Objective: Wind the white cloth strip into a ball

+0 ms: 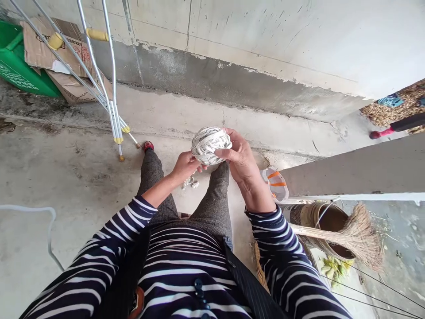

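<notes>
A ball of white flat cord (211, 142) with thin dark lines is held up in front of me, above my knees. My right hand (241, 160) grips its right side, thumb on the near face and fingers round the far side. At the lower left, my left hand (186, 166) is closed against the ball; some of its fingers are hidden beneath it. A small bunch of white cord (190, 182) shows below the ball, between my legs. Whether it joins the ball I cannot tell.
Aluminium crutches (114, 119) stand at the left before cardboard (75, 84) and a green bin (20, 62). On the right are a clear plastic container (276, 182), a bucket (312, 212) and a straw broom (360, 237). Another person's foot (380, 132) shows at far right.
</notes>
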The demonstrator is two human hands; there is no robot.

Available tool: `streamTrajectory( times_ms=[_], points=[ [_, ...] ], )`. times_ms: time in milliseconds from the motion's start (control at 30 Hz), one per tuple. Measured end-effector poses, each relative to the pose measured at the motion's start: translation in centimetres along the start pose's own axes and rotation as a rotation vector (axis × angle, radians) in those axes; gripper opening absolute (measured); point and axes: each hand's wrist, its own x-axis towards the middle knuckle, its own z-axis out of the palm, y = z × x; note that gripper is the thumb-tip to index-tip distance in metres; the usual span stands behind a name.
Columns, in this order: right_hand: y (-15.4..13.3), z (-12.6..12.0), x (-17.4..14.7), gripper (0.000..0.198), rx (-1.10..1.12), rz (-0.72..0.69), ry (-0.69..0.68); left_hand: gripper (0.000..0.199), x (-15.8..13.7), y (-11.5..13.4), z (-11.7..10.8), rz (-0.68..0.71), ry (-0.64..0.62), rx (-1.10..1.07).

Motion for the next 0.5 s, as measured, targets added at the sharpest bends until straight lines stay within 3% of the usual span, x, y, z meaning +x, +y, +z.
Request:
streamTrajectory(
  times_ms=[167,333,500],
  points=[
    [1.1,-1.0,0.5,0.055,0.072,-0.003,0.081,0.022,-2.3,-2.3,-2.5,-0.151,-0.040,0.043],
    [1.9,-1.4,0.9,0.055,0.040,-0.026,0.148,0.021,-3.5,-3.9,-3.1,-0.288,-0.111,0.114],
    [3.2,-2.4,2.0,0.060,-0.034,-0.248,0.280,0.022,-4.5,-3.2,-3.4,-0.340,-0.162,0.144]
  ],
)
